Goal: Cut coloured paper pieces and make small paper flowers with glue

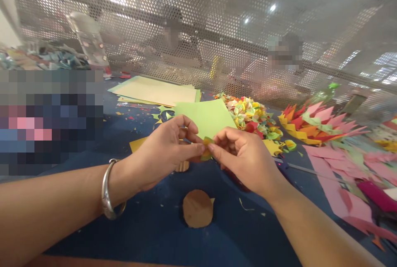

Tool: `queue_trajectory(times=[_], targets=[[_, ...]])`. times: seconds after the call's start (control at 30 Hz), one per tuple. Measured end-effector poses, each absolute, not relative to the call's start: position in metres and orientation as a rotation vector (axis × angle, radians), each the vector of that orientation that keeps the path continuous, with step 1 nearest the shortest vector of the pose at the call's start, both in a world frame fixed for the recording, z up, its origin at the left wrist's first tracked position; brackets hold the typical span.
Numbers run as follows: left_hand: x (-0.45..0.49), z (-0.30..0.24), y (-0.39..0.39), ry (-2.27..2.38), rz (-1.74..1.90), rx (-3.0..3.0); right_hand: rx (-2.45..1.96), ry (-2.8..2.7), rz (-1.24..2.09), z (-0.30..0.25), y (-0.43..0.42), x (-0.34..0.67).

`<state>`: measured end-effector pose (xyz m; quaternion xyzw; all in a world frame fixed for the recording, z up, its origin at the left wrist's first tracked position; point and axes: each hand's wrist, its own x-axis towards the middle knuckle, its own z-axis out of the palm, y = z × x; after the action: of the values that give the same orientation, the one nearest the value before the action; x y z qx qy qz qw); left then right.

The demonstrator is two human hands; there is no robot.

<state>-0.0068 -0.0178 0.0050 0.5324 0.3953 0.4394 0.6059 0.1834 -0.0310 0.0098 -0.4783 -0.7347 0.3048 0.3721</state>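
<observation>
Between my two hands is a small yellow-green paper piece (207,148), pinched by the fingertips from both sides. My left hand (169,147) is closed on its left edge, thumb against forefinger. Closed likewise, my right hand (245,155) grips the right edge. Right behind the hands lies a light green paper sheet (211,114). Below them, a round brown cardboard disc (197,208) rests on the dark blue tabletop (149,234). A smaller corrugated cardboard piece (182,166) is partly covered by my left hand, and a yellow paper piece (137,145) sticks out behind it.
Stacked paper sheets (155,89) lie at the back. A heap of folded paper bits (248,114) stands behind my right hand. Pointed paper shapes (322,122) and pink paper strips (325,180) spread rightward. A clear bottle (91,46) stands back left, before a perforated metal screen (217,23).
</observation>
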Motion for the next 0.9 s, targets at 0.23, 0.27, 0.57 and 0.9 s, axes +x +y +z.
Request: queue_trajectory(times=[0.23,0.27,0.57,0.9], targets=[[-0.0065,0.0036,-0.0145,0.893,1.022,1.194,-1.216,-1.919,0.746,0.0107,-0.03,0.1823],[-0.0068,0.0033,-0.0145,0.894,1.015,1.2,-1.216,-1.922,0.744,0.0106,-0.0302,0.1825],[-0.0074,0.0038,-0.0166,0.913,0.974,1.317,-1.206,-1.965,0.747,0.0107,-0.0326,0.1817],[-0.0089,0.0002,-0.0158,0.927,1.041,1.574,-1.214,-1.916,0.772,0.0123,-0.0321,0.1816]])
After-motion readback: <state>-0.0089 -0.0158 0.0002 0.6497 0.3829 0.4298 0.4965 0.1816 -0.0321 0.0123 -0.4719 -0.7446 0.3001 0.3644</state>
